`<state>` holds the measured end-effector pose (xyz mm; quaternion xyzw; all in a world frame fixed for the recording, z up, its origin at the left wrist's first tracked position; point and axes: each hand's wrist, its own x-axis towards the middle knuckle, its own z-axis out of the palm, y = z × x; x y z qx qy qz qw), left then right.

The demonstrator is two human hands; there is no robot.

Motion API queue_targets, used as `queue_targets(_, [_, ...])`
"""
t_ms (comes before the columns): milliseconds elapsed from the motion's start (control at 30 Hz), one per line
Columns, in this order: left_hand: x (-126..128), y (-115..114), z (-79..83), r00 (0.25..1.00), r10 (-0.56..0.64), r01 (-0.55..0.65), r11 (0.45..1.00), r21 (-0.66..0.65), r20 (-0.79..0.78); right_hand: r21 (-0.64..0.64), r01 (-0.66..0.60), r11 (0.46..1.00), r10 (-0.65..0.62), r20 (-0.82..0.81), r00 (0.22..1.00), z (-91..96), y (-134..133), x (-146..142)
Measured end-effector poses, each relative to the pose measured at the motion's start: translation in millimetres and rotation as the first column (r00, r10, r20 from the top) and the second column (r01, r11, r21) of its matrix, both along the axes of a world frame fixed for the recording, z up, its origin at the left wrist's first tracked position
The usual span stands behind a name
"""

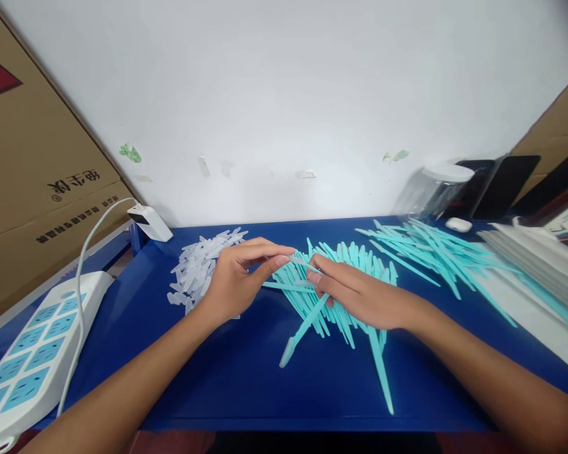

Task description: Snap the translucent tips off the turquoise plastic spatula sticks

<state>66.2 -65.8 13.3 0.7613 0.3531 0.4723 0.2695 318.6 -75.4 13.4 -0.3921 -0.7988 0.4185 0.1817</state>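
Note:
My left hand point(241, 274) pinches a small translucent cap point(294, 257) between thumb and fingertips. Its end meets the tip of a slim turquoise eyebrow razor point(311, 267) in the closed fingers of my right hand point(350, 287). From under my right hand a second turquoise razor point(312, 315) slants toward the table's front, a clear cap on its lower end; whether those fingers grip it too I cannot tell. Beneath and behind my right hand spreads a heap of turquoise razors point(334, 321). Loose translucent caps point(194, 268) lie piled just left of my left hand.
More turquoise razors point(435, 252) are scattered at the right of the blue table point(246, 391). A power strip point(42, 347) and a small white device point(150, 222) with a cable sit at left. At back right stand a lidded clear jar point(430, 192) and a white earphone case point(459, 224).

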Motion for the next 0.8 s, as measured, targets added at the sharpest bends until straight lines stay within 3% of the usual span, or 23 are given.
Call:
queue_targets(367, [5,-9,1.7,0.985,-0.078,0.107,0.976,0.191,-0.156,0.152,-0.005,0.988,-0.022,0.173,0.985,4.5,-6,-5])
queue_targets(567, [8,-10,-5.6,0.969,-0.139,0.206,0.913,0.353,-0.205,0.295,0.053,0.954,-0.121,0.215,0.969,3.0,-11,-12])
queue_targets(800, [14,-15,-3.4,0.969,-0.131,0.214,0.867,0.45,-0.208,0.354,0.091,0.931,-0.168,0.193,0.967,6.8,-16,-17])
